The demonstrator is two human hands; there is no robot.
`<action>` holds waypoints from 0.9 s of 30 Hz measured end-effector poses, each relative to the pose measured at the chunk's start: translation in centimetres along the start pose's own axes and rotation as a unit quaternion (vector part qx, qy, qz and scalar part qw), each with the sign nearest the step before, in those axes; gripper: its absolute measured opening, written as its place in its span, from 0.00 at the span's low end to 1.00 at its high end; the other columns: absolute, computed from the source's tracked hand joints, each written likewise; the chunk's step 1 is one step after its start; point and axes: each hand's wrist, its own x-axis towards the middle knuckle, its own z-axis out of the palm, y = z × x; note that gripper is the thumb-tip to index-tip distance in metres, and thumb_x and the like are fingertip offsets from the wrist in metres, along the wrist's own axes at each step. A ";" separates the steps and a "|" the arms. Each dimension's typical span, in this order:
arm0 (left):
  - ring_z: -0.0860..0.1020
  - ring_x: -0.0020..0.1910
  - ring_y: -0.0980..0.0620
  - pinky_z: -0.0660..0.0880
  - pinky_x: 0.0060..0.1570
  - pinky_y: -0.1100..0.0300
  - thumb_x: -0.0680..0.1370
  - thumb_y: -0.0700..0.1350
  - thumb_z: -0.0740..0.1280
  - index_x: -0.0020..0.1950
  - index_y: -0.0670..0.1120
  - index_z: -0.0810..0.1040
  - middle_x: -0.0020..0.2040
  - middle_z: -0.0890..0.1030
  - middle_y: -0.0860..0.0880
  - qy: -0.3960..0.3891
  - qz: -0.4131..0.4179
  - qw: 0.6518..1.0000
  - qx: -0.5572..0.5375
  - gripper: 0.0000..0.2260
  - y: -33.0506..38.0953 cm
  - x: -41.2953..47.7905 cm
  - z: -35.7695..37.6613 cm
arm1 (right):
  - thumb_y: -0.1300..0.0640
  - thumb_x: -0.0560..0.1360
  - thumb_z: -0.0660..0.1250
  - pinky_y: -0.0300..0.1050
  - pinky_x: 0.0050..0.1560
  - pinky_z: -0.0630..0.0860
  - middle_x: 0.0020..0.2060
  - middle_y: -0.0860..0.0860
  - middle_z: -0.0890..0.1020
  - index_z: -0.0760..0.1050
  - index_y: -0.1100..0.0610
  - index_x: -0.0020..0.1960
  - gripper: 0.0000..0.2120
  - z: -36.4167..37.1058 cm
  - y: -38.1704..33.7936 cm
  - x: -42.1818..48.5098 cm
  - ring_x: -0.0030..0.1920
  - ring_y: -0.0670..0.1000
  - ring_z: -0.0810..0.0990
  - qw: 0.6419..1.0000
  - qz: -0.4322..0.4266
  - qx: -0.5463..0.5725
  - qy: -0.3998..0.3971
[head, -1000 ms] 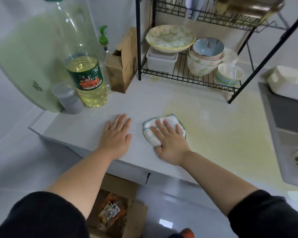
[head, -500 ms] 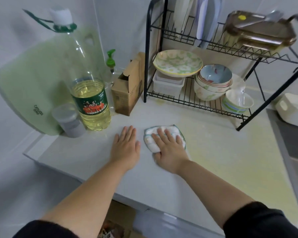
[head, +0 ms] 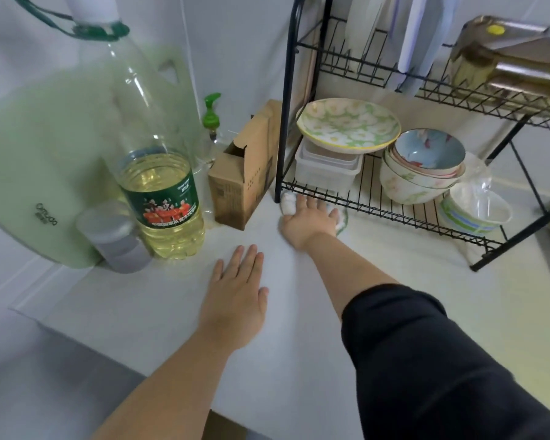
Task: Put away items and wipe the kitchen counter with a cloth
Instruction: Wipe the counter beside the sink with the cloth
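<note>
My right hand point(head: 308, 220) lies flat on a white cloth with a green edge point(head: 288, 203), pressing it onto the pale counter point(head: 299, 328) right at the foot of the black dish rack point(head: 281, 122). The fingers reach under the rack's lower shelf, and most of the cloth is hidden beneath the hand. My left hand point(head: 235, 296) rests palm down on the counter nearer to me, fingers straight, holding nothing.
A big oil bottle point(head: 159, 192), a grey lidded jar point(head: 115, 239) and a green cutting board point(head: 38, 173) stand at the left. A cardboard box point(head: 245, 185) sits beside the rack's leg. The rack holds a plate point(head: 350, 125), stacked bowls point(head: 423, 166) and plastic containers point(head: 327, 169).
My right hand has pushed the cloth away from me, from the middle of the counter to the rack's foot. My left hand has stayed flat on the counter.
</note>
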 end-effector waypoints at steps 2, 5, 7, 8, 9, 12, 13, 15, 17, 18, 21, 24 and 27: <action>0.49 0.77 0.48 0.47 0.73 0.47 0.74 0.55 0.34 0.78 0.44 0.52 0.78 0.51 0.49 -0.022 0.005 1.000 0.005 0.34 0.0 -0.1 0.0 | 0.45 0.77 0.48 0.63 0.73 0.46 0.76 0.54 0.53 0.49 0.55 0.77 0.31 -0.2 0.3 -0.4 0.76 0.57 0.49 1.000 -0.020 -0.007 -0.018; 0.37 0.76 0.51 0.38 0.73 0.50 0.69 0.55 0.27 0.78 0.47 0.40 0.78 0.39 0.52 -0.022 -0.001 1.000 -0.009 0.37 -0.1 -0.2 0.0 | 0.41 0.76 0.48 0.62 0.73 0.48 0.77 0.54 0.48 0.48 0.54 0.77 0.34 -0.1 2.0 -4.6 0.77 0.57 0.45 0.994 -0.092 -0.032 -0.042; 0.35 0.76 0.52 0.36 0.72 0.51 0.69 0.56 0.26 0.78 0.47 0.38 0.77 0.37 0.52 -0.027 0.005 1.000 -0.014 0.37 -0.1 -0.2 -0.2 | 0.34 0.70 0.44 0.61 0.73 0.48 0.77 0.52 0.45 0.46 0.53 0.77 0.40 -0.6 4.2 -8.9 0.77 0.56 0.43 0.982 -0.165 -0.051 -0.076; 0.35 0.76 0.52 0.35 0.72 0.51 0.69 0.56 0.26 0.77 0.47 0.37 0.77 0.36 0.52 -0.032 0.007 0.999 -0.017 0.37 0.0 -0.3 -0.3 | 0.33 0.70 0.44 0.60 0.73 0.47 0.77 0.51 0.42 0.43 0.51 0.78 0.41 -0.9 5.5 -10.8 0.77 0.55 0.41 0.974 -0.196 -0.057 -0.102; 0.34 0.76 0.51 0.35 0.71 0.50 0.69 0.56 0.26 0.77 0.47 0.37 0.77 0.36 0.52 -0.034 0.005 0.999 -0.019 0.36 -0.1 -0.3 -0.4 | 0.34 0.72 0.45 0.58 0.74 0.44 0.77 0.49 0.39 0.40 0.50 0.78 0.39 -1.3 6.6 -12.1 0.77 0.53 0.38 0.966 -0.216 -0.065 -0.126; 0.34 0.76 0.51 0.35 0.72 0.50 0.69 0.56 0.26 0.77 0.48 0.36 0.77 0.35 0.52 -0.034 0.002 0.999 -0.021 0.36 0.0 -0.2 -0.6 | 0.36 0.75 0.42 0.54 0.74 0.40 0.76 0.48 0.36 0.37 0.49 0.77 0.35 -1.4 7.8 -11.9 0.76 0.52 0.37 0.961 -0.225 -0.097 -0.127; 0.34 0.76 0.51 0.35 0.72 0.49 0.69 0.56 0.26 0.77 0.48 0.37 0.77 0.36 0.52 -0.033 0.005 0.999 -0.019 0.36 0.0 -0.2 -0.6 | 0.37 0.76 0.41 0.55 0.74 0.42 0.77 0.49 0.38 0.38 0.50 0.78 0.34 -1.3 7.1 -10.8 0.77 0.54 0.38 0.966 -0.211 -0.100 -0.113; 0.35 0.76 0.51 0.36 0.72 0.49 0.71 0.56 0.28 0.78 0.47 0.38 0.77 0.37 0.52 -0.030 0.005 0.999 -0.020 0.35 0.0 -0.3 -0.6 | 0.41 0.78 0.43 0.58 0.73 0.46 0.77 0.52 0.42 0.42 0.53 0.78 0.32 -0.7 5.2 -7.7 0.77 0.56 0.42 0.980 -0.161 -0.084 -0.079; 0.36 0.76 0.51 0.37 0.73 0.48 0.76 0.55 0.33 0.78 0.47 0.40 0.78 0.38 0.51 -0.023 0.002 0.999 -0.024 0.30 0.1 -0.2 -0.6 | 0.45 0.80 0.46 0.60 0.73 0.46 0.78 0.53 0.44 0.44 0.55 0.78 0.30 -0.1 3.2 -4.2 0.77 0.57 0.43 0.992 -0.099 -0.059 -0.050; 0.35 0.76 0.51 0.37 0.74 0.47 0.79 0.55 0.37 0.78 0.47 0.39 0.78 0.37 0.51 -0.027 0.002 0.999 -0.021 0.28 0.0 -0.1 -0.5 | 0.45 0.80 0.47 0.61 0.73 0.47 0.78 0.53 0.46 0.45 0.55 0.78 0.30 0.0 2.4 -2.7 0.77 0.57 0.44 0.995 -0.076 -0.047 -0.042; 0.36 0.76 0.51 0.39 0.74 0.47 0.79 0.54 0.37 0.78 0.47 0.40 0.78 0.38 0.51 -0.026 0.003 1.000 -0.005 0.27 0.0 0.0 -0.4 | 0.45 0.79 0.48 0.63 0.73 0.47 0.77 0.53 0.49 0.46 0.53 0.78 0.30 0.0 1.1 -0.4 0.76 0.58 0.46 0.997 -0.056 -0.033 -0.035; 0.37 0.76 0.51 0.39 0.74 0.47 0.81 0.53 0.41 0.78 0.47 0.40 0.78 0.39 0.51 -0.029 0.004 1.000 -0.004 0.27 -0.1 -0.1 -0.3 | 0.47 0.79 0.49 0.62 0.72 0.47 0.77 0.53 0.49 0.49 0.52 0.78 0.28 -0.2 1.6 -1.9 0.77 0.57 0.46 0.993 -0.108 -0.036 -0.036; 0.36 0.76 0.52 0.38 0.74 0.48 0.79 0.54 0.38 0.78 0.47 0.40 0.78 0.38 0.51 -0.026 0.002 1.000 -0.010 0.28 -0.1 -0.1 -0.3 | 0.47 0.79 0.50 0.60 0.73 0.45 0.78 0.51 0.47 0.49 0.50 0.77 0.28 0.0 3.1 -6.7 0.77 0.55 0.44 0.984 -0.169 -0.027 -0.051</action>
